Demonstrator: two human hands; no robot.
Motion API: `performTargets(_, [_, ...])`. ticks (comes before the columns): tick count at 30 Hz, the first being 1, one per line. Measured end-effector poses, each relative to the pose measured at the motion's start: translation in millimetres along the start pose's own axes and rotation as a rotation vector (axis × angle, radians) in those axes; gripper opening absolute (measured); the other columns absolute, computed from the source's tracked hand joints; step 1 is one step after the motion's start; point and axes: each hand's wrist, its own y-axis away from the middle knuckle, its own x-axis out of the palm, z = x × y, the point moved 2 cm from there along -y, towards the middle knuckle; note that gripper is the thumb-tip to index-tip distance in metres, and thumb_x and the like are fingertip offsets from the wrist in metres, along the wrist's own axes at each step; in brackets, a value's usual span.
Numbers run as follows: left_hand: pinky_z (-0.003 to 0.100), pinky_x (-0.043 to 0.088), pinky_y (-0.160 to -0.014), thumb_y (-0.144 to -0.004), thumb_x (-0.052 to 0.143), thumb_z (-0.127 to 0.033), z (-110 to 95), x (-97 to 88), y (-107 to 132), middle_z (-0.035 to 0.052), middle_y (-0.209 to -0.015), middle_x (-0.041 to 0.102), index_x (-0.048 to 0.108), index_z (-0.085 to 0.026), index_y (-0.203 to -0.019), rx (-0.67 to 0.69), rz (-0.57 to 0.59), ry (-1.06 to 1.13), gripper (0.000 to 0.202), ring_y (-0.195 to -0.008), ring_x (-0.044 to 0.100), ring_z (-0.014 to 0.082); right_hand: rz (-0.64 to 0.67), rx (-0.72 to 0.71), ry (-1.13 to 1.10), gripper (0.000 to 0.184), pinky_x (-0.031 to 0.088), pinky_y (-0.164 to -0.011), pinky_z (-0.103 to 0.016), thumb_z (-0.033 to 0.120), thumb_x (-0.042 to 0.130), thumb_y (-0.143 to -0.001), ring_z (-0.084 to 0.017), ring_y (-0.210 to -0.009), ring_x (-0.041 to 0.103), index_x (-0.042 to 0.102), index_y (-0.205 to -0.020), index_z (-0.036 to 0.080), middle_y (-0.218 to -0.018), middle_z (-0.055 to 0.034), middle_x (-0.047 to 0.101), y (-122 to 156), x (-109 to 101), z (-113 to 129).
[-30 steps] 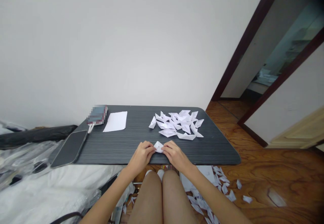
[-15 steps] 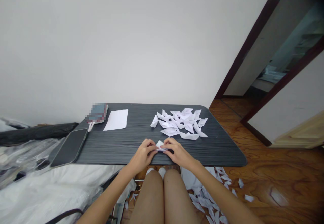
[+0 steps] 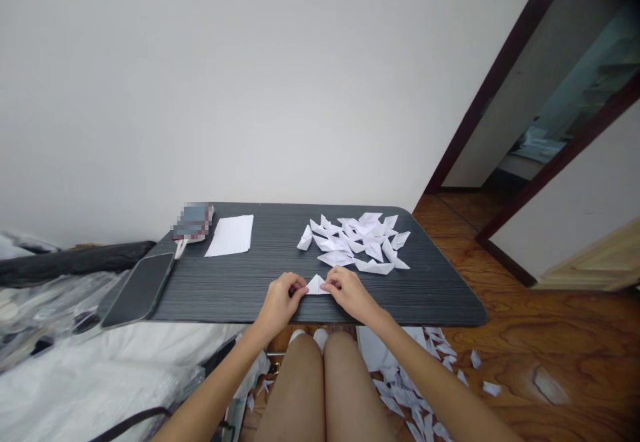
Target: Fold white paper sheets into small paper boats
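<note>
A small white folded paper (image 3: 316,285), triangular at the top with a straight lower edge, is held near the front edge of the dark table. My left hand (image 3: 283,300) pinches its left corner between thumb and fingers. On the other side, my right hand (image 3: 349,291) grips the right corner in the same way. Just beyond my hands lies a cluster of white folded paper boats (image 3: 365,239). One paper boat (image 3: 305,238) sits at the cluster's left end.
A stack of white paper sheets (image 3: 231,235) lies on the table (image 3: 270,229) at left, beside a blurred packet (image 3: 193,222) and a dark phone (image 3: 139,289). More folded papers (image 3: 407,395) are scattered on the floor at right. A white wall (image 3: 300,95) stands behind.
The folded paper has tipped so its triangular face shows flatter toward me. Both hands have shifted slightly, still holding its corners.
</note>
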Motion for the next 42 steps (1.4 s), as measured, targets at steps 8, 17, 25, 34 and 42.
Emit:
performTargets(8, [0.028, 0.034, -0.066, -0.071, 0.048, -0.014, -1, 1.2, -12, 0.0026, -0.064, 0.054, 0.056, -0.014, -0.068, -0.105, 0.117, -0.206, 0.008, -0.069, 0.047, 0.0161, 0.077, 0.086, 0.153, 0.008, 0.035, -0.069, -0.026, 0.021, 0.055, -0.073, -0.014, -0.074, 0.048, 0.05, -0.07, 0.016, -0.077, -0.002, 0.046, -6, 1, 3])
performTargets(17, [0.033, 0.033, -0.069, -0.074, 0.045, -0.015, -5, 0.2, -8, 0.0018, -0.085, 0.053, 0.058, -0.024, -0.082, -0.092, 0.143, -0.295, 0.017, -0.085, 0.044, 0.0198, 0.023, 0.123, 0.314, 0.011, 0.027, -0.068, -0.028, 0.018, 0.047, -0.078, -0.018, -0.087, 0.043, 0.052, -0.085, 0.024, -0.087, -0.0018, 0.047, 6, 1, 4])
performTargets(25, [0.027, 0.038, -0.075, -0.078, 0.046, -0.021, -17, 8.8, -7, 0.0061, -0.086, 0.051, 0.061, -0.015, -0.082, 0.308, 0.167, -0.272, 0.016, -0.081, 0.049, 0.0164, -0.107, 0.049, 0.13, 0.018, 0.03, -0.072, -0.029, 0.016, 0.043, -0.079, -0.017, -0.083, 0.047, 0.06, -0.079, 0.021, -0.08, -0.0027, 0.054, 8, -1, -2])
performTargets(34, [0.021, 0.037, -0.057, -0.083, 0.037, -0.023, -13, 7.0, -18, 0.0024, -0.064, 0.05, 0.061, -0.014, -0.076, 0.254, 0.022, -0.243, 0.027, -0.057, 0.048, 0.0113, -0.284, 0.12, 0.014, 0.019, 0.041, -0.062, -0.028, 0.03, 0.05, -0.075, -0.017, -0.063, 0.053, 0.062, -0.073, 0.016, -0.071, -0.006, 0.059, 12, 4, -5])
performTargets(42, [0.022, 0.038, -0.057, -0.079, 0.042, -0.018, -2, 8.8, -19, 0.003, -0.062, 0.055, 0.059, -0.012, -0.074, 0.172, -0.109, -0.168, 0.019, -0.057, 0.05, 0.012, -0.207, 0.118, 0.008, 0.019, 0.041, -0.064, -0.026, 0.027, 0.05, -0.075, -0.016, -0.066, 0.056, 0.064, -0.076, 0.015, -0.072, -0.0062, 0.063, -14, 18, 16])
